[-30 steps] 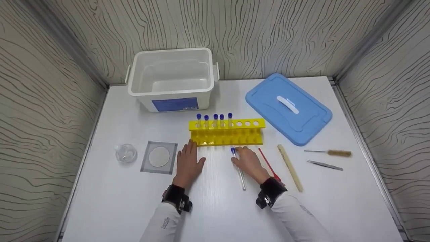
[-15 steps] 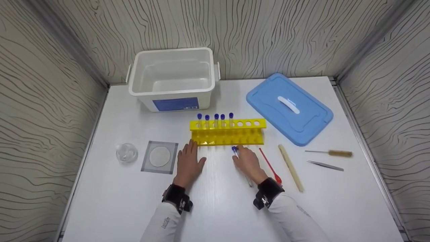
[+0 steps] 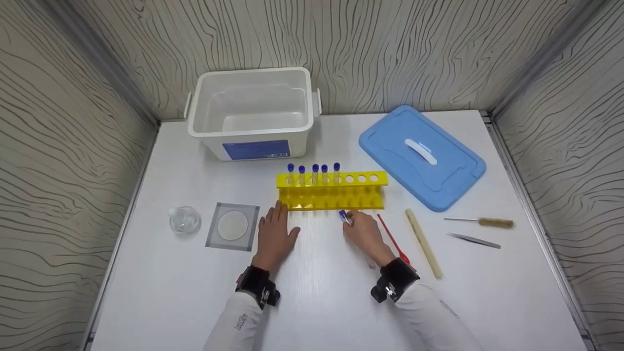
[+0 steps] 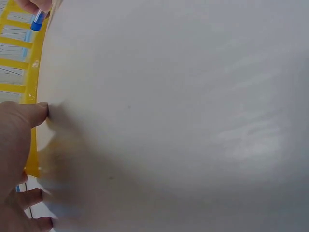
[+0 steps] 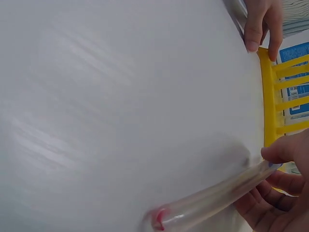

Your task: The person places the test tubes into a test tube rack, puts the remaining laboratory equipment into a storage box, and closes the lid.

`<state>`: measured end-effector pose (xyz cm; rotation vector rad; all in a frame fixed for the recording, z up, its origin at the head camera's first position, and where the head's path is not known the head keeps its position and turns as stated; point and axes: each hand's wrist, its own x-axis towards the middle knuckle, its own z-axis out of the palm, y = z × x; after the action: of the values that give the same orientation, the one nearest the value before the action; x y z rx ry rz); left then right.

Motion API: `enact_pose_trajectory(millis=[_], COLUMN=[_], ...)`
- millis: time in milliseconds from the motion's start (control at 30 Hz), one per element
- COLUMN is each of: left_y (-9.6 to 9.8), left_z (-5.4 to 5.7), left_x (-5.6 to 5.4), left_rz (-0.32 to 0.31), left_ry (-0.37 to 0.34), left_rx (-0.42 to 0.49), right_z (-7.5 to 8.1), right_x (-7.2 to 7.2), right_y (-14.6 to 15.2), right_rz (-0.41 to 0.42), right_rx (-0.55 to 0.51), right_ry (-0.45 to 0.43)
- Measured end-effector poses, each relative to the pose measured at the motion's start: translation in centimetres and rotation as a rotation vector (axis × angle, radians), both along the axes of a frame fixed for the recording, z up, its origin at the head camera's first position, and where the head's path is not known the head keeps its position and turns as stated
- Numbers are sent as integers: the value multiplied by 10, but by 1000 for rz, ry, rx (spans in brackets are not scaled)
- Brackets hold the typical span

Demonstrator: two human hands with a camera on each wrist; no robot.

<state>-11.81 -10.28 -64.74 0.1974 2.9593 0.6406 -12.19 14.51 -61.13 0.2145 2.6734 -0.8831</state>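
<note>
In the head view my right hand pinches a clear test tube with a blue cap, near its capped end. The tube slants along under the palm, its lower end toward my wrist; in the right wrist view it looks lifted off the table. A yellow test tube rack stands just beyond both hands. Several blue-capped tubes fill its left holes, while the right holes hold none. My left hand lies with fingers extended, fingertips touching the rack's front left corner.
Left of the hands lie a gauze mat and a round glass vessel. A white bin and blue lid sit behind. Rightward are a thin red tool, wooden stick, tweezers and tan-handled rod.
The test tube's lower end has swung right, under my right hand, and now shows less from above. My right hand has shifted slightly; my left hand stays at the rack.
</note>
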Motion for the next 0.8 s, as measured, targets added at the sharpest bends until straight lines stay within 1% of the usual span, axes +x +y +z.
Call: enact_pose_trajectory(millis=[133,267,467,533,633,800], left_y=[0,0,0,0,0,0], left_z=[1,2,2,2,3,4], left_x=[0,0,2,2,1,1], left_rz=[1,5,0,-4,-6,-4], left_ry=[-5,-10,1,7,13,10], left_rx=[-2,1,12,11,13,9], right_z=[11,25,48,55,63,74], right_x=[1,2,1,1,-1,-7], right_y=[0,-1,-2,-1,2,8], right_rz=[-8,-9,-39,-48,-57,-82], right_rx=[-39,-83,-132,-158,-188,-238], right_ry=[22,71,203,261,323,373])
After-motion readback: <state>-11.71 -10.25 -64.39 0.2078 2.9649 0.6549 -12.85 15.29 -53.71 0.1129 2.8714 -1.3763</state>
